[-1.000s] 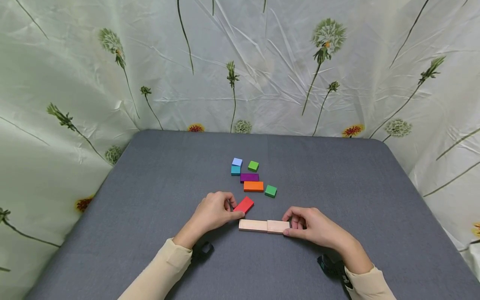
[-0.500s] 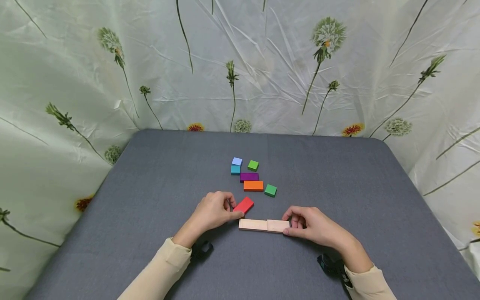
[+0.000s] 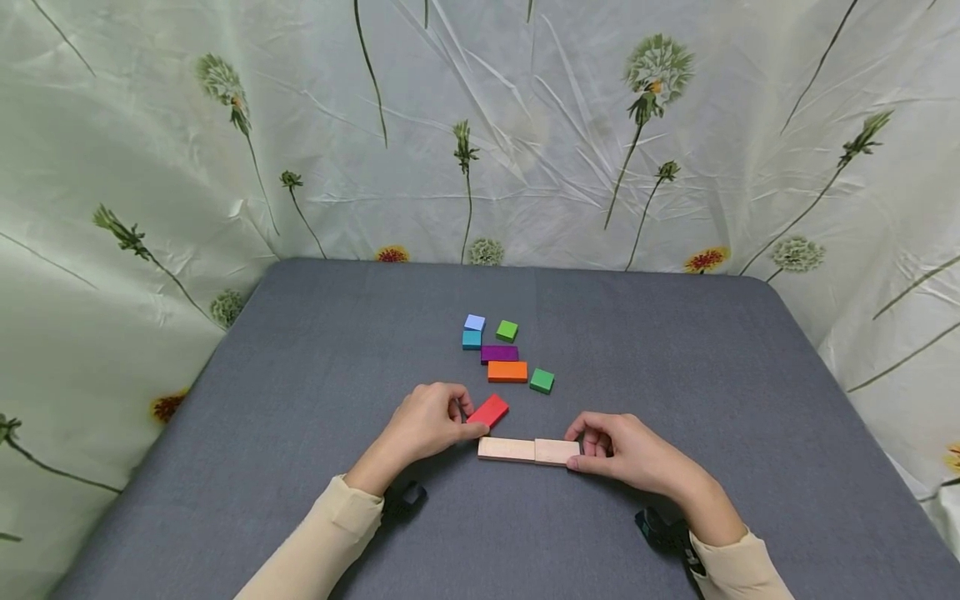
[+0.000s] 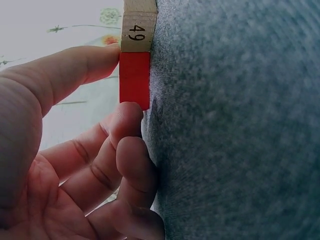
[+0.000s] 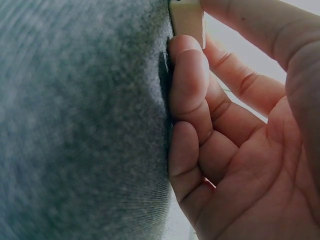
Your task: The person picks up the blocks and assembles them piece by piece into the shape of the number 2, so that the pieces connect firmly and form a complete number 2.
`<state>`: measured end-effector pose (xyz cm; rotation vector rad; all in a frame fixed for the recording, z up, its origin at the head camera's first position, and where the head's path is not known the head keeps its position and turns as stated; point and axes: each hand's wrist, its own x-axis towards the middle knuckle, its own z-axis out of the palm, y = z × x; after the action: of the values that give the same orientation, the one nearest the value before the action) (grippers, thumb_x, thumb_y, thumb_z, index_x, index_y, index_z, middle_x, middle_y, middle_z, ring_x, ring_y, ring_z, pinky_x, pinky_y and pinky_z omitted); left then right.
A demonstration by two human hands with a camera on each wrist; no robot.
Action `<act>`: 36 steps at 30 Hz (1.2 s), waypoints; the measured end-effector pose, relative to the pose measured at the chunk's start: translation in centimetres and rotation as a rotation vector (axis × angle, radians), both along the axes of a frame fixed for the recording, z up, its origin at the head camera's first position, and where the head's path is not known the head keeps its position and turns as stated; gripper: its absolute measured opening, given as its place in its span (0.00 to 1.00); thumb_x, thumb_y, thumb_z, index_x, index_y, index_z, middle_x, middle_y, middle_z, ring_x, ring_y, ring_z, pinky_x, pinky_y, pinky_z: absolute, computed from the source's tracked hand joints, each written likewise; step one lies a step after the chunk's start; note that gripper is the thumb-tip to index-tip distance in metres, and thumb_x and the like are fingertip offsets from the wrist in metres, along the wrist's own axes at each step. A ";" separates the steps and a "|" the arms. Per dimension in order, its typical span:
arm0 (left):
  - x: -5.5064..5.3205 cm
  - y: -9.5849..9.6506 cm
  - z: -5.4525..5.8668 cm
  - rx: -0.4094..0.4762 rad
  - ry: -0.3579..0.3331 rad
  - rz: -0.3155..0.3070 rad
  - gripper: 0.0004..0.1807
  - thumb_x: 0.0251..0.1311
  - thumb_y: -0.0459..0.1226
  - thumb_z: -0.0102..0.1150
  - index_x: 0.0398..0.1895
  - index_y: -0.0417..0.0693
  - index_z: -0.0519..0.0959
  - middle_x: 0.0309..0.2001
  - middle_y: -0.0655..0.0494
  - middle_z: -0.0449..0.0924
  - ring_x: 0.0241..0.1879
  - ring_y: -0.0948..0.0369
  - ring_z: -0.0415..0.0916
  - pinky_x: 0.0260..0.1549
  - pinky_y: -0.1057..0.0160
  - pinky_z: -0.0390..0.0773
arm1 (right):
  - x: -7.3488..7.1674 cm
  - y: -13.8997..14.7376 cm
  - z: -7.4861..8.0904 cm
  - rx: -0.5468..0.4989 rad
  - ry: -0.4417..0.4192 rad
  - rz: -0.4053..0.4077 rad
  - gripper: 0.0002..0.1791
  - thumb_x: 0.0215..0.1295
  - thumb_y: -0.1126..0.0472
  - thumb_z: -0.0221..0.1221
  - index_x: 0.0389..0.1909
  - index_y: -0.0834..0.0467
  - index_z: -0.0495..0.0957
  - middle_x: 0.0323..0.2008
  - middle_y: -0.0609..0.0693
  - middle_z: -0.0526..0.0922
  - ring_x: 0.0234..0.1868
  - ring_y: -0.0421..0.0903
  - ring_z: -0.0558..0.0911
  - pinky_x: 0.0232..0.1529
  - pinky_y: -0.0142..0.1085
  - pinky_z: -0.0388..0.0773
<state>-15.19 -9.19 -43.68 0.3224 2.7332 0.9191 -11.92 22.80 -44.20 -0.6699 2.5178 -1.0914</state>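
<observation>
- Left grip (image 3: 429, 419) pinches the red block (image 3: 491, 407), aslant on the surface (image 3: 337, 358) just behind the left pale block (image 3: 507, 450); a light touch should avoid nudging that neighbour
- Right grip (image 3: 628, 450) pinches the outer end of the right pale block (image 3: 555, 452); best held low, level
- Left wrist view shows a printed number (image 4: 137, 33) on pale wood; only the head view shows the orange block (image 3: 507, 372) beyond

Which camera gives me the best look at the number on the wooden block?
The left wrist view, close enough to read what looks like 49 on the wooden block. The head view shows two wooden blocks end to end, without legible digits; the right wrist view shows part of one, also without.
</observation>
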 end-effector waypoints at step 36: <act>-0.1 0.2 -0.2 -0.004 0.007 -0.034 0.14 0.57 0.47 0.81 0.32 0.54 0.82 0.22 0.62 0.73 0.22 0.64 0.68 0.23 0.66 0.63 | -0.1 0.0 0.1 0.005 -0.004 0.003 0.15 0.68 0.50 0.74 0.47 0.52 0.84 0.28 0.39 0.77 0.28 0.31 0.72 0.30 0.28 0.71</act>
<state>-15.32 -8.96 -43.89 0.3705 2.7266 0.9048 -11.99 22.79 -44.14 -0.6694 2.5142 -1.0834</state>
